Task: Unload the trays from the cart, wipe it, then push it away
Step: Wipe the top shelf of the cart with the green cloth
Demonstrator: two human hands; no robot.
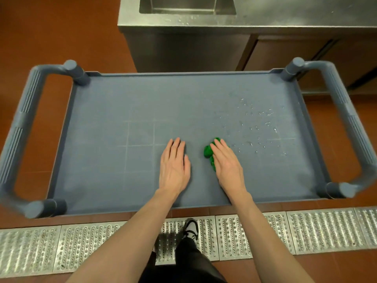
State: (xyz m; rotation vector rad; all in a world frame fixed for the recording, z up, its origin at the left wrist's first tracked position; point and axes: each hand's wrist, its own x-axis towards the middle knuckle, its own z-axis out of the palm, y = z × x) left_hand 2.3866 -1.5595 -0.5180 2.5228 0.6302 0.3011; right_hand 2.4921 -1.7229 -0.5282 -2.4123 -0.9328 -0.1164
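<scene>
left hand (175, 166) flat, fingers straight on cart (126, 103), centre frame | right hand (227, 163) flat, pressing green cloth (209, 152)

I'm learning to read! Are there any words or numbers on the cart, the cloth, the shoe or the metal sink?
None: no words, numbers or labels show anywhere.
Cart: only faint grid lines and water drops.
Cloth: plain green, under the right hand.
Shoe: no readable mark.
Sink and floor grates: bare metal, no writing.

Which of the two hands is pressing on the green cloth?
The right hand, lying flat on the green cloth; the left hand rests on the bare cart top.
</scene>
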